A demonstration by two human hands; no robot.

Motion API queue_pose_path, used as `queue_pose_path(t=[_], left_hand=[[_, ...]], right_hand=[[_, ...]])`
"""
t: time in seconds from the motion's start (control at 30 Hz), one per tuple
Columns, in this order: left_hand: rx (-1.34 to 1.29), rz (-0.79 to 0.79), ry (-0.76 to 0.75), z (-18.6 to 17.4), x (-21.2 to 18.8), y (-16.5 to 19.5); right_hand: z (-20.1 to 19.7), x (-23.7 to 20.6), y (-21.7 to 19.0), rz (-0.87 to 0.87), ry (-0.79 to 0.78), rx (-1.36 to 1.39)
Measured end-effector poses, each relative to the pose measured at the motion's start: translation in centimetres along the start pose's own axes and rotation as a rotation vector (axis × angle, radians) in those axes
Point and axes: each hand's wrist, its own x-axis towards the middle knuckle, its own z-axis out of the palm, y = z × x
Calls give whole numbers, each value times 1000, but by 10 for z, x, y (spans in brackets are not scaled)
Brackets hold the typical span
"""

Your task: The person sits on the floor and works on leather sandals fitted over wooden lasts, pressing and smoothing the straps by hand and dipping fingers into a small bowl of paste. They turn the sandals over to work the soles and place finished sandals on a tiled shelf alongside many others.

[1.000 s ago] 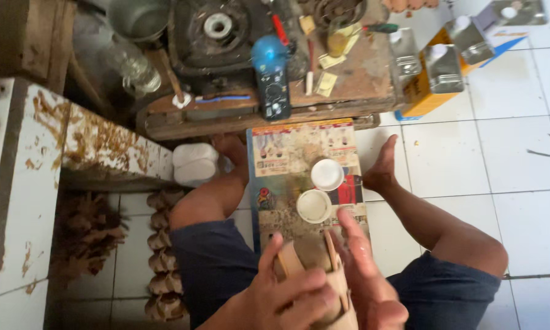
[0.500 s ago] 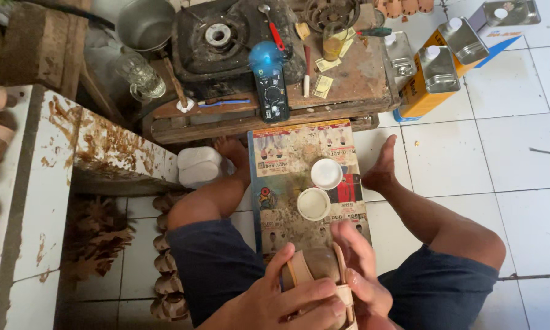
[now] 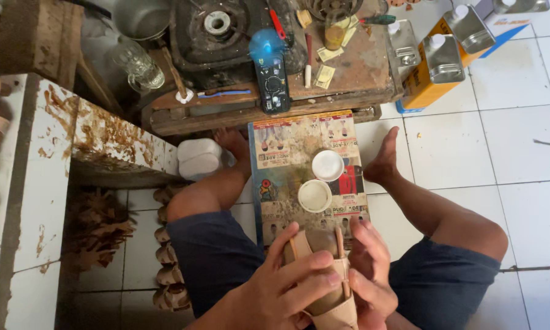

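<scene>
Sandal (image 3: 324, 278), tan with thin straps, sits at 6 o'clock in the view, down low between the person's knees. Both hands hold it. Left hand (image 3: 281, 293) wraps over the sandal from the 7 o'clock side, and its fingers (image 3: 308, 269) are curled across the top, pressing on it. Right hand (image 3: 369, 275) holds the other side, at about 5 o'clock, with its fingers closed along the edge of the sandal. Just past the sandal, toward 12 o'clock, a printed sheet (image 3: 287, 153) lies flat on the white tiled floor (image 3: 507, 159) between the person's bare feet. On the sheet stand a small round pot (image 3: 314, 195) and, just beside it toward 1 o'clock, a white lid (image 3: 327, 165). Farther up at 12 o'clock is a low wooden table (image 3: 348, 73) with a dark stove (image 3: 217, 30) and a small blue fan (image 3: 267, 58) on it. At 2 o'clock stands a metal tin (image 3: 443, 58). At 8 o'clock a row of soles (image 3: 168, 263) lies on the floor.
</scene>
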Motion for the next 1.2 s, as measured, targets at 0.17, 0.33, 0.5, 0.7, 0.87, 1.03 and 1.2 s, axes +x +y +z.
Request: queue_pose_path(t=[0.17,0.33,0.5,0.7,0.87,1.03,1.2], left_hand=[[-64,-18,131,5,7,-1],[24,25,167,3,14,0],[26,97,208,5,8,-2],[-47,-38,30,9,8,1],[43,51,137,-1,16,-1],[32,124,180,-1,22,-11],[59,114,175,4,20,-14]], right_hand=[[-10,5,13,-119,-204,94],[-21,3,20,-237,22,-77],[-30,5,25,-134,-152,-195],[-26,1,30,-35,-166,139],[1,-15,13,-10,-55,377],[-9,-22,4,55,-148,333],[-19,-21,6,38,-179,174]])
